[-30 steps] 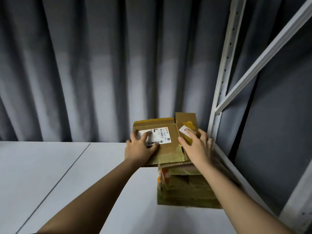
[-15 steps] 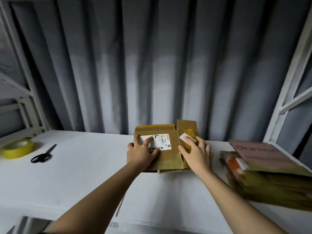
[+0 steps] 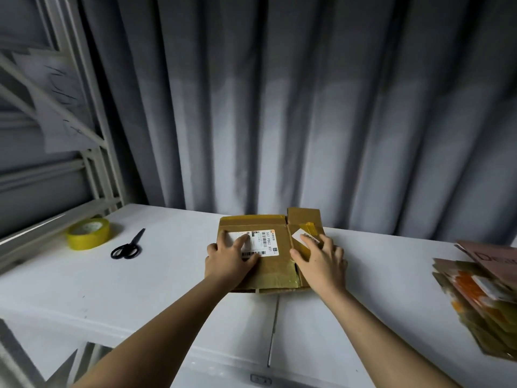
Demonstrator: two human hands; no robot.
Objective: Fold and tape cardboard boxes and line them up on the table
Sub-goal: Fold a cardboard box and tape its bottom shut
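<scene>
Your flattened cardboard box point(image 3: 275, 261) lies flat on the white worktop point(image 3: 156, 289), at its middle and straight ahead of you, its long axis running left to right. Your left hand point(image 3: 230, 261) rests spread on its left half over the white shipping label point(image 3: 258, 242), and your right hand point(image 3: 321, 261) rests spread on its right half, so both hands are equally near and neither grips an edge. To open it, I judge each hand must take an edge; the yellow tape roll point(image 3: 88, 233) and scissors point(image 3: 127, 246) lie well apart at far left, nearer your left hand.
</scene>
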